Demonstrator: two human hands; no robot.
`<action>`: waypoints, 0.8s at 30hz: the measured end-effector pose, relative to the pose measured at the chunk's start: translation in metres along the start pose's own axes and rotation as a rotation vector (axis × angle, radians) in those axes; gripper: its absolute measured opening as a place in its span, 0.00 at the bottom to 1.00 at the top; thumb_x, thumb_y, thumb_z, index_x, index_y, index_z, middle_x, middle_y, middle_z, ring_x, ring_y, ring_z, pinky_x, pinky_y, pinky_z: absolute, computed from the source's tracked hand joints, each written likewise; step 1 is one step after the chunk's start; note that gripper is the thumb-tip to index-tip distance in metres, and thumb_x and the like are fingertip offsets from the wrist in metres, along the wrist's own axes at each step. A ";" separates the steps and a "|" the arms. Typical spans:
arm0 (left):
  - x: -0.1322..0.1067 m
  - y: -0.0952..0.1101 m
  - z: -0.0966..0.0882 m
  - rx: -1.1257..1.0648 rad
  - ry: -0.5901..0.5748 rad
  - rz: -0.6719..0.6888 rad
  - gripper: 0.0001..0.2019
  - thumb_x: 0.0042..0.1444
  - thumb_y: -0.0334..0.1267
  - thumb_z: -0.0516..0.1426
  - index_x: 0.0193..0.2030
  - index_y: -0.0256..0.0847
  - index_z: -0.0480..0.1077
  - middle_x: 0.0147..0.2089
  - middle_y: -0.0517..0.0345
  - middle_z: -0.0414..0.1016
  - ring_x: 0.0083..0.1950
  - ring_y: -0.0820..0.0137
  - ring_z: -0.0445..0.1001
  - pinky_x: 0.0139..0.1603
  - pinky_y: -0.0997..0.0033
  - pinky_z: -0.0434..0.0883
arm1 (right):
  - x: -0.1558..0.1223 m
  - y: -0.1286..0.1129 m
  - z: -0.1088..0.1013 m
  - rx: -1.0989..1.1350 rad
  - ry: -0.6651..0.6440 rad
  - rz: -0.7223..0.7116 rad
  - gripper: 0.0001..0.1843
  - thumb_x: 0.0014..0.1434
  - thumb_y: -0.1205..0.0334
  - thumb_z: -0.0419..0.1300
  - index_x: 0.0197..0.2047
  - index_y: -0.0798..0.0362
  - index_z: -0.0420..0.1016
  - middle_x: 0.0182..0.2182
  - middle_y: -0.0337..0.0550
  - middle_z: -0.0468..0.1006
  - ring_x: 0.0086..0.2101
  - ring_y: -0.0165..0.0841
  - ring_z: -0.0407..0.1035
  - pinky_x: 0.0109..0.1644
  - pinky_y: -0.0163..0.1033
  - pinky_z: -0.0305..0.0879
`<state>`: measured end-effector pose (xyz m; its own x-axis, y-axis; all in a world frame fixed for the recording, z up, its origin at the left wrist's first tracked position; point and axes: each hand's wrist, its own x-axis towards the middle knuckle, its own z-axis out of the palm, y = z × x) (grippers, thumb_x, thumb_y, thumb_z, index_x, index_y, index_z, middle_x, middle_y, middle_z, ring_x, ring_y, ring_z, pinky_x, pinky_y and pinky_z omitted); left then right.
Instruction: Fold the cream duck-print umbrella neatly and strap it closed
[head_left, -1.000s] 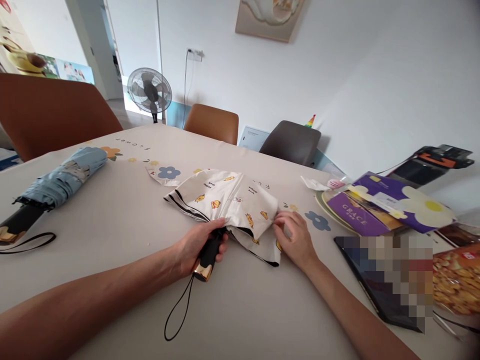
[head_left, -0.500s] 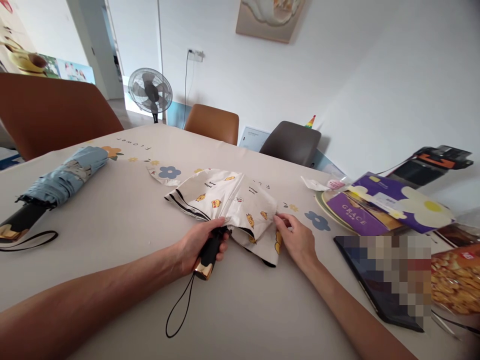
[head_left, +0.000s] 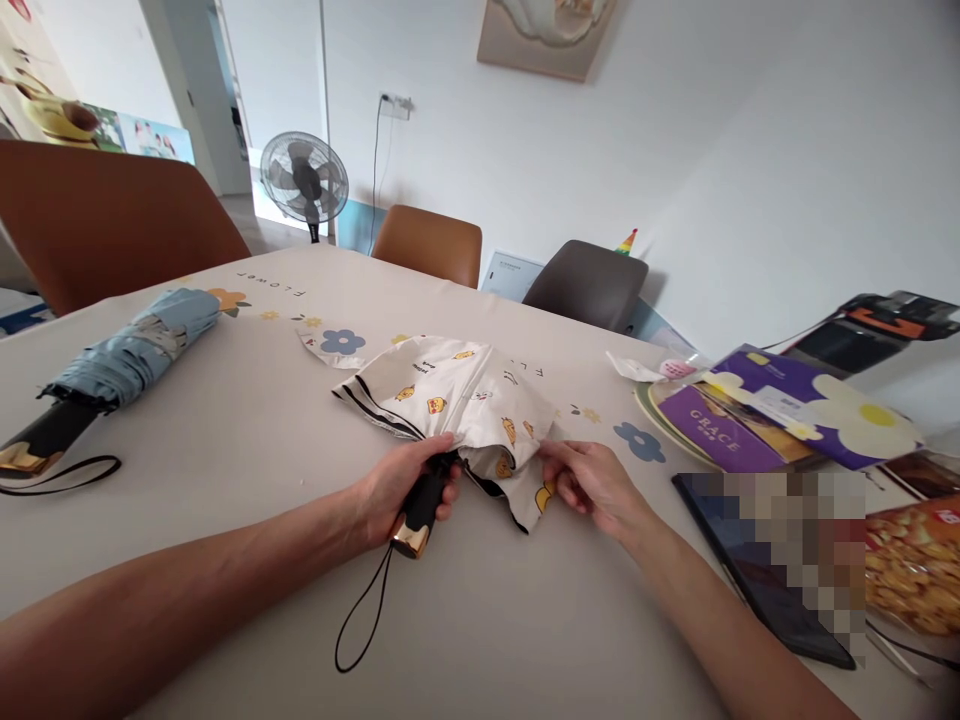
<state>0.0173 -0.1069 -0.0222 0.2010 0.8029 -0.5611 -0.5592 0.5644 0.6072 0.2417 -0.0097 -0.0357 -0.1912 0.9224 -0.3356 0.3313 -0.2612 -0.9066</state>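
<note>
A white folding umbrella [head_left: 450,390] with yellow duck prints lies in the middle of the table, its canopy loose and spread in folds. My left hand [head_left: 409,488] is wrapped around the top of its black handle, which ends in a gold cap with a black wrist loop hanging toward me. At the canopy's right edge, my right hand [head_left: 592,485] pinches the fabric between thumb and fingers. A blue folding umbrella [head_left: 135,355], its canopy gathered, rests at the left with its black and gold handle toward me.
On the right lie a dark tablet [head_left: 757,570] with a blurred-out area, a purple box [head_left: 705,425] and a snack bag [head_left: 911,565]. Chairs, including a brown chair [head_left: 427,245], line the far side. A fan [head_left: 305,178] stands behind the table [head_left: 247,610].
My right hand has drawn the canopy's right edge slightly inward and folded it, its fingers now curled more. My left hand stays on the handle. The view has shifted slightly.
</note>
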 end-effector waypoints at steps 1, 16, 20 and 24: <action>0.000 0.000 0.000 -0.001 -0.004 0.005 0.12 0.55 0.44 0.53 0.30 0.36 0.61 0.25 0.60 0.64 0.19 0.79 0.61 0.16 0.79 0.61 | 0.000 0.000 0.000 -0.006 -0.009 -0.005 0.16 0.50 0.51 0.62 0.24 0.57 0.69 0.15 0.41 0.70 0.10 0.23 0.54 0.10 0.30 0.45; 0.004 -0.002 -0.005 0.015 -0.027 -0.008 0.14 0.54 0.46 0.54 0.30 0.35 0.62 0.24 0.60 0.64 0.19 0.79 0.61 0.17 0.78 0.62 | -0.017 -0.017 0.020 0.534 -0.067 0.102 0.05 0.51 0.64 0.63 0.29 0.56 0.72 0.20 0.36 0.70 0.18 0.23 0.62 0.15 0.27 0.65; 0.003 -0.001 -0.003 0.004 -0.011 -0.017 0.14 0.54 0.46 0.54 0.30 0.35 0.62 0.23 0.60 0.64 0.18 0.79 0.61 0.16 0.78 0.61 | -0.020 -0.022 0.018 0.643 -0.042 -0.012 0.12 0.52 0.67 0.63 0.41 0.51 0.73 0.36 0.40 0.77 0.32 0.30 0.72 0.36 0.38 0.77; 0.002 -0.001 -0.002 0.001 0.008 -0.017 0.13 0.54 0.45 0.54 0.30 0.35 0.62 0.24 0.60 0.64 0.18 0.79 0.61 0.16 0.79 0.61 | -0.023 -0.026 0.019 0.680 0.005 -0.027 0.12 0.50 0.69 0.64 0.40 0.50 0.74 0.39 0.39 0.77 0.34 0.30 0.72 0.29 0.32 0.76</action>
<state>0.0170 -0.1063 -0.0247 0.2040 0.7913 -0.5763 -0.5547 0.5785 0.5980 0.2202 -0.0296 -0.0089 -0.1863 0.9320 -0.3108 -0.3285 -0.3572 -0.8743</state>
